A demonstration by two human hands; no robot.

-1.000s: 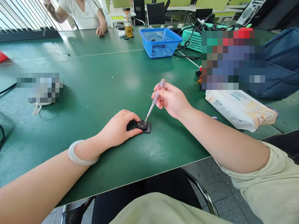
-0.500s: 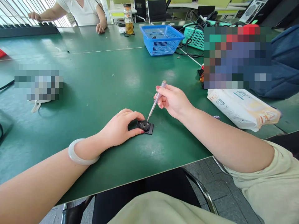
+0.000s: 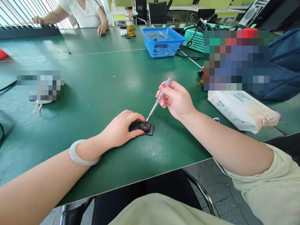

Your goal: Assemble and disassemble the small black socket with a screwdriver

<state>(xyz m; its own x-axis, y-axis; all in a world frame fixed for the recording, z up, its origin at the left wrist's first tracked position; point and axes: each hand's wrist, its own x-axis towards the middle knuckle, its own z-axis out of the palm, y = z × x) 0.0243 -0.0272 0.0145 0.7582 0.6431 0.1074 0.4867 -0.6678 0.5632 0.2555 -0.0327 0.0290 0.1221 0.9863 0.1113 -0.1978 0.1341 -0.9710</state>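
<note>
A small black square part with a round raised disc (image 3: 145,126) lies flat on the green table. My left hand (image 3: 125,126) grips it from the left, thumb at the near side and index finger at the far side. In my right hand (image 3: 174,97) is a slim screwdriver (image 3: 160,97) with a clear handle, held between thumb and fingers. It slants down to the left, and its tip is at the far edge of the disc; whether it touches is too small to tell.
A white soft pack (image 3: 243,109) lies on the right beside a dark blue bag (image 3: 284,65). At the back stand a blue basket (image 3: 161,42), a green basket (image 3: 195,39) with cables and a jar (image 3: 129,22). Across the table sits another person (image 3: 82,14).
My right hand has shifted slightly right, and the screwdriver now leans more, its tip a little further left on the part. My left hand keeps its hold.
</note>
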